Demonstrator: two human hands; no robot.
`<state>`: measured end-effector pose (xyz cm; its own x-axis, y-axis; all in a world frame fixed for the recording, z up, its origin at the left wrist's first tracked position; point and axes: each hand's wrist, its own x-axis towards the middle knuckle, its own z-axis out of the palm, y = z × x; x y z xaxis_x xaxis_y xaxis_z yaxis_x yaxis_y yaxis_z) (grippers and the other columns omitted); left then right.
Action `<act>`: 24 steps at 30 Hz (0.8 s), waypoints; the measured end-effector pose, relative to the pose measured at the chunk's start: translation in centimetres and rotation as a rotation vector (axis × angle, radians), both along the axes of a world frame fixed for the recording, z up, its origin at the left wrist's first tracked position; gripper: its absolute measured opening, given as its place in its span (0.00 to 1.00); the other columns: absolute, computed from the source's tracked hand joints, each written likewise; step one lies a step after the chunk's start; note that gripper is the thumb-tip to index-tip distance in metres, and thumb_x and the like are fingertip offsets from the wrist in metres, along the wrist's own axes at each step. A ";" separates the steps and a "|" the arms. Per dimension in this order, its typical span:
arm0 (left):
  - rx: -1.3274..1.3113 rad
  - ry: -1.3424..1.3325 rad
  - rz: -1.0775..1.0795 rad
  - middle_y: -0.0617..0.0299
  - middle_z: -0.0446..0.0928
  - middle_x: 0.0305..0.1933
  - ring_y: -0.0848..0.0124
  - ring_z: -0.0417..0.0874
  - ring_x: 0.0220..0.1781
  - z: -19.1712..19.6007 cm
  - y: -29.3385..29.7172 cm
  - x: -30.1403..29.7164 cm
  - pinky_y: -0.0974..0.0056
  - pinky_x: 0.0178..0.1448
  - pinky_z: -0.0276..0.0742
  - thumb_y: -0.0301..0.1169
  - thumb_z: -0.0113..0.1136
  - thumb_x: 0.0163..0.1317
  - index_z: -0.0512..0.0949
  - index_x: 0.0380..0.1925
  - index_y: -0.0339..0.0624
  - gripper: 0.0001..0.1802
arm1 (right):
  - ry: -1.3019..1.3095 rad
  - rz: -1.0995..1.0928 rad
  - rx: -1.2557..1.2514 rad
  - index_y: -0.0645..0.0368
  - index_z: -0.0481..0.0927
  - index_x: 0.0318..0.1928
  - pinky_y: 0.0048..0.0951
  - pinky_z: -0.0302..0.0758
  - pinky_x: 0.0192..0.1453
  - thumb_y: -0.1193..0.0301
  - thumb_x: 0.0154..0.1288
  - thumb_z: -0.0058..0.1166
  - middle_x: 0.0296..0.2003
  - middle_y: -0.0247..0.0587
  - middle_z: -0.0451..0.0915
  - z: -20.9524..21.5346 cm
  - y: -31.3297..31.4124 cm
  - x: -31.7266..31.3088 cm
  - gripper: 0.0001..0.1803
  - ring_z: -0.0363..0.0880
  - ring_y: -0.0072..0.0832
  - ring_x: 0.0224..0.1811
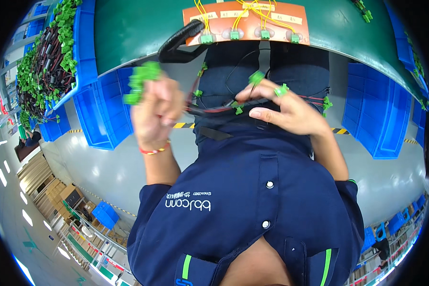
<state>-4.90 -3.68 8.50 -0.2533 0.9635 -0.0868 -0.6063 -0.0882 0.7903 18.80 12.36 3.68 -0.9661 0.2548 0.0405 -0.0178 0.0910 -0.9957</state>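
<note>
My left hand (155, 114), blurred and wearing a red band at the wrist, is closed on a bunch of green plug connectors (140, 81) in front of the table edge. My right hand (291, 112) pinches red and black wires (212, 109) that stretch between both hands. Small green connectors (281, 89) sit at its fingertips, and more hang along the wires over my lap. Beyond the hands an orange board (245, 21) lies on the green table (128, 28), carrying yellow wires and a row of green connectors.
A blue bin (83, 52) at the left of the table is full of dark wire harnesses with green connectors. More blue bins (105, 112) (376, 114) stand under the table on both sides. A black cable (176, 43) hangs over the table edge.
</note>
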 end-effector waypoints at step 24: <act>-0.693 1.107 0.008 0.75 0.59 0.12 0.84 0.57 0.18 -4.3 0.4 -1.1 0.70 0.23 0.52 0.40 0.56 0.74 0.85 0.28 0.37 0.20 | -0.542 -0.030 0.446 0.63 0.82 0.40 0.37 0.76 0.39 0.69 0.67 0.58 0.31 0.47 0.84 -2.8 3.9 1.5 0.09 0.82 0.40 0.33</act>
